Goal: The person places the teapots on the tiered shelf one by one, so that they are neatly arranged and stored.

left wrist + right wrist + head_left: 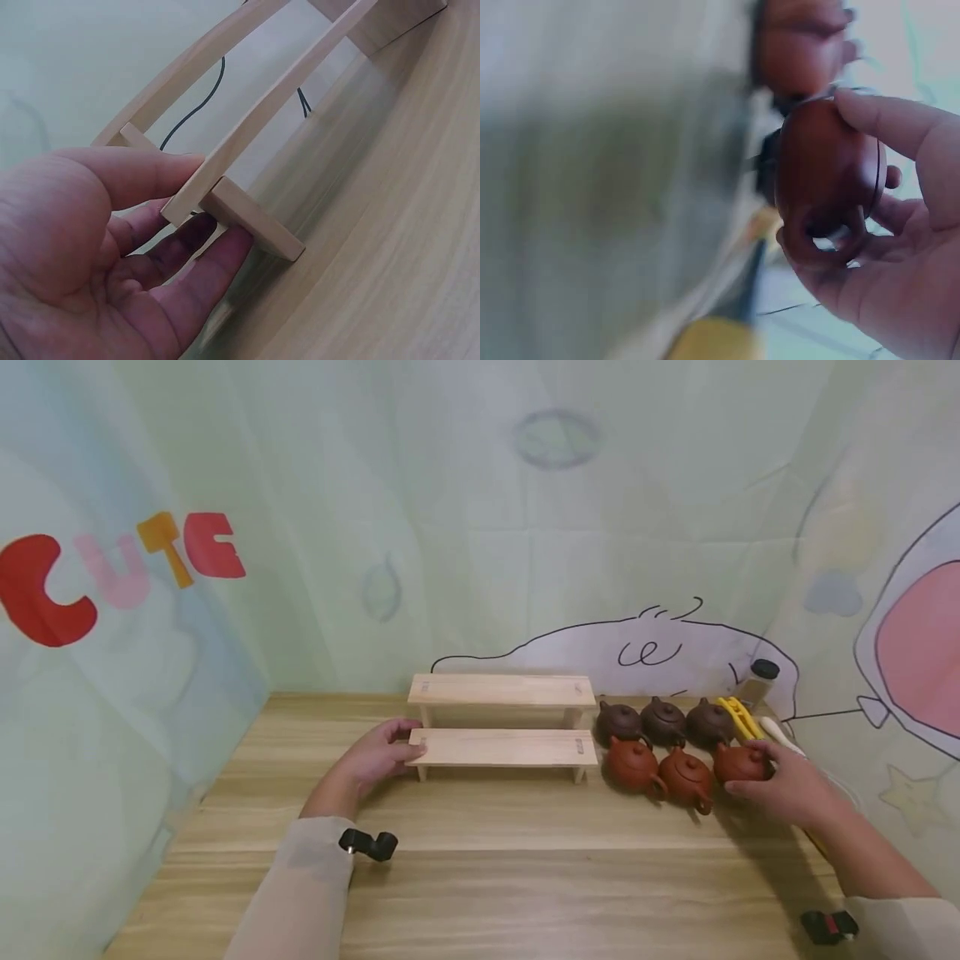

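Note:
My left hand (378, 756) grips the left end of the lower step of a two-tier wooden stand (502, 748). In the left wrist view the thumb lies on the plank's edge (259, 124), with fingers curled under at the leg (255, 217). On the right, my right hand (798, 787) holds a reddish-brown clay teapot (738, 763) between thumb and fingers. Its handle ring (826, 232) faces the camera in the right wrist view. Two more reddish teapots (633, 766) (686, 777) sit just left of it.
Behind the reddish teapots stand three dark brown teapots (663, 722). Yellow objects (741, 718), a white-tipped stick (780, 735) and a black-lidded jar (761, 681) are at the table's back right. A printed curtain (465, 527) hangs behind the wooden table (525, 877).

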